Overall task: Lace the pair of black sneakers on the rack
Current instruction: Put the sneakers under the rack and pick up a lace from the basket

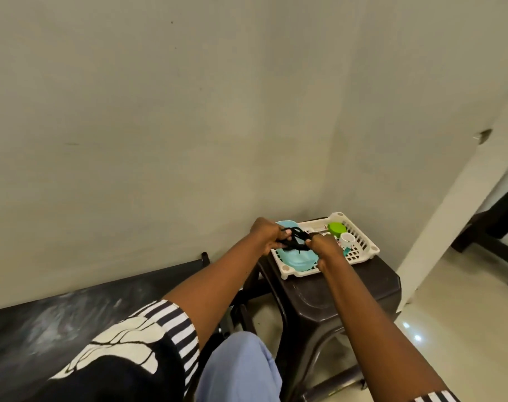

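Your view is mostly bare grey-green wall. Dark brown moulded plastic stool sits in the corner, carrying a white slotted plastic basket. In the basket: light blue plastic container, round green lid, small white cup. Black rack runs along the wall on your left, its top dull and smeared; no sneakers visible on it. Your forearms cover part of the stool and basket.

Black shoelace hangs bunched between your hands, above the blue container. Left hand pinches one side of it, fingers curled. Right hand grips the other side, also curled. Lace looks thin, flat, looped and tangled; ends too small to tell.
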